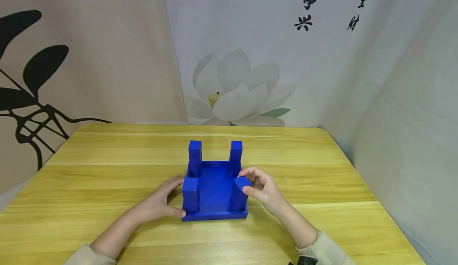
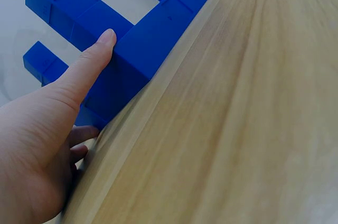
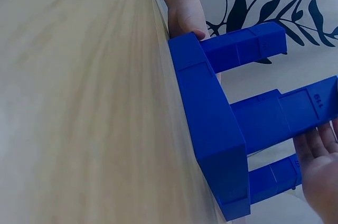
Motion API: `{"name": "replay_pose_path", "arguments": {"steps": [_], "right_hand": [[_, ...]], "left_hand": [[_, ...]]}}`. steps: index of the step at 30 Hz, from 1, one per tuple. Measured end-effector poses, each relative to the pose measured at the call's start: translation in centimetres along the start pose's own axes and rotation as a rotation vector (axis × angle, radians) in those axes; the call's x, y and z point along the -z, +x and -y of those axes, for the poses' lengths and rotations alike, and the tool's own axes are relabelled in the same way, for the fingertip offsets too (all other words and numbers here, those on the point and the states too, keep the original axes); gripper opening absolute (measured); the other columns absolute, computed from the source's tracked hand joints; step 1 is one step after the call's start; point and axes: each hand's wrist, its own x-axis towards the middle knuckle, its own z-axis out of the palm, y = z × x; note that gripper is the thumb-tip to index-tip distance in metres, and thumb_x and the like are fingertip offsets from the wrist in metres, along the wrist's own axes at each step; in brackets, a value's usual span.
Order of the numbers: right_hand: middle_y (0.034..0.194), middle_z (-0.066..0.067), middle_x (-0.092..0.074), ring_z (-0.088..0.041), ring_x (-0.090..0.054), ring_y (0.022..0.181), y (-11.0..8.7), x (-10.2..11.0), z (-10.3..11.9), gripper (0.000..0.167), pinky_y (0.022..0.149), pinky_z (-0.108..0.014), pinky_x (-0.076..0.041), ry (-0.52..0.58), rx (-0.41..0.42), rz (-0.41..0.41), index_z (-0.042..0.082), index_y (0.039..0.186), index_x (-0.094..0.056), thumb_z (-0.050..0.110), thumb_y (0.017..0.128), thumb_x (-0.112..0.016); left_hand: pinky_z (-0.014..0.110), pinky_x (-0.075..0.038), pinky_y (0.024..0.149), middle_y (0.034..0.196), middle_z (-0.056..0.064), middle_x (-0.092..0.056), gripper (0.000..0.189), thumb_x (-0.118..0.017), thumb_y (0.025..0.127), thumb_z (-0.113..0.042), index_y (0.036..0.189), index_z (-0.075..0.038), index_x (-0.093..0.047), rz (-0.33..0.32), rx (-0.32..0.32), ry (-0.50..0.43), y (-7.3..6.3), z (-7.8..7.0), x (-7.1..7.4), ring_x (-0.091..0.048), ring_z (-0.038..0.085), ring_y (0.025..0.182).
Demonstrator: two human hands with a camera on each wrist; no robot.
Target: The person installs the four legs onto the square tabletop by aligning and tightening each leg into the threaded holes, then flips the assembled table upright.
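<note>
A shallow blue square tray (image 1: pixel 215 217) lies on the table, with an upright blue block in each corner. My left hand (image 1: pixel 162 201) holds the tray at its left side, the thumb at the near left corner, close beside the near left block (image 1: pixel 191 195). In the left wrist view the thumb presses the tray's corner and other fingers lie low behind it. My right hand (image 1: pixel 262 189) pinches the top of the near right block (image 1: pixel 239 193) between thumb and fingers. That block looks slightly turned and leaning; its foot is inside the tray's corner.
Two more blue blocks, the far left one (image 1: pixel 195 157) and the far right one (image 1: pixel 235 157), stand in the tray's back corners. The wooden table (image 1: pixel 125 153) ends at a printed cloth backdrop (image 1: pixel 243 30) behind.
</note>
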Motion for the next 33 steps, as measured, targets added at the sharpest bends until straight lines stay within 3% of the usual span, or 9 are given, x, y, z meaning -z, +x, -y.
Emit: {"name": "replay_pose_path", "arguments": {"steps": [9,21,27,33], "right_hand": [[0.109,-0.007,-0.057,-0.011,-0.055,0.094,0.10,-0.38,-0.05,0.037,0.077,-0.020,-0.047,0.054,0.016,-0.023,-0.016,0.107,-0.047,0.010,0.090,-0.067],[0.106,-0.007,-0.056,-0.013,-0.055,0.090,0.17,-0.75,-0.15,0.041,0.073,-0.021,-0.047,0.080,0.003,-0.054,-0.012,0.103,-0.045,0.014,0.086,-0.072],[0.110,-0.010,-0.057,-0.016,-0.056,0.102,0.14,-0.59,-0.06,0.042,0.084,-0.025,-0.046,0.068,0.017,-0.025,-0.013,0.111,-0.044,0.013,0.089,-0.068],[0.117,-0.028,-0.056,-0.026,-0.055,0.113,0.34,-0.02,0.05,0.034,0.099,-0.035,-0.041,0.051,0.111,0.106,-0.011,0.126,-0.047,0.005,0.096,-0.046]], "left_hand": [[0.071,-0.015,0.101,0.151,0.028,-0.023,0.090,-0.085,0.070,-0.037,0.143,-0.007,-0.042,0.005,0.021,-0.014,-0.03,0.01,0.11,-0.015,0.047,0.138],[0.071,-0.017,0.101,0.150,0.028,-0.025,0.090,-0.085,0.069,-0.035,0.143,-0.006,-0.043,0.005,0.014,-0.006,-0.08,-0.17,0.13,-0.016,0.048,0.137],[0.071,-0.017,0.101,0.150,0.028,-0.025,0.089,-0.085,0.069,-0.035,0.143,-0.007,-0.043,0.007,0.014,-0.010,-0.06,-0.29,0.14,-0.016,0.048,0.137],[0.072,-0.017,0.100,0.150,0.027,-0.024,0.089,-0.086,0.069,-0.032,0.143,-0.008,-0.042,0.015,0.007,-0.015,-0.04,-0.27,0.12,-0.015,0.048,0.138]]}}
